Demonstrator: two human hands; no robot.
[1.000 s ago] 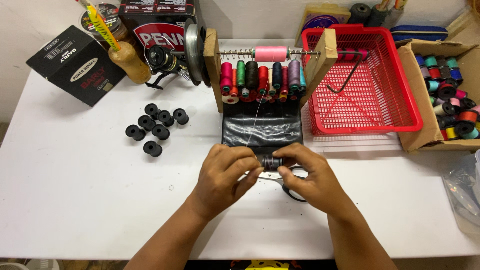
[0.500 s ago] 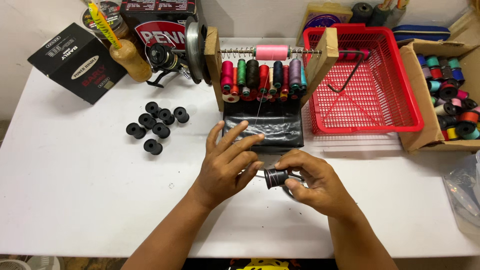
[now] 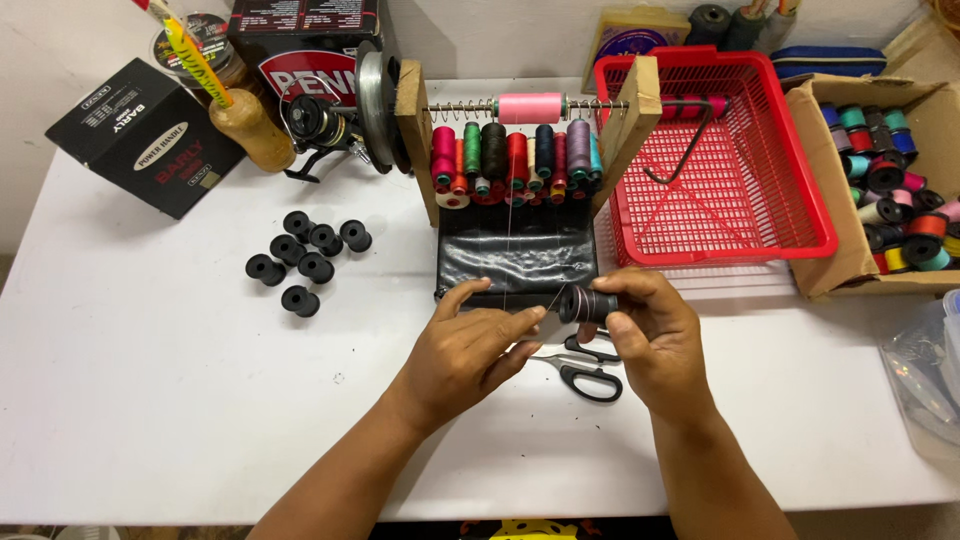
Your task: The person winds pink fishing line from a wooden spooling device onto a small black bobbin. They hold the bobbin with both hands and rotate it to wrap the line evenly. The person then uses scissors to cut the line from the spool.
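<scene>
Now right hand (image 3: 655, 335) grips ridged black spool (image 3: 587, 305).

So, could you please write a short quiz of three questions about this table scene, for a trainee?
1. True or false: the right hand holds a dark spool.
2. What lies on the table just below the hands?
A. scissors
B. a hammer
C. a ruler
3. Fill in: the left hand pinches a thin ____ that runs to the spool.

Key
1. True.
2. A, the black-handled scissors.
3. Thread.
</scene>
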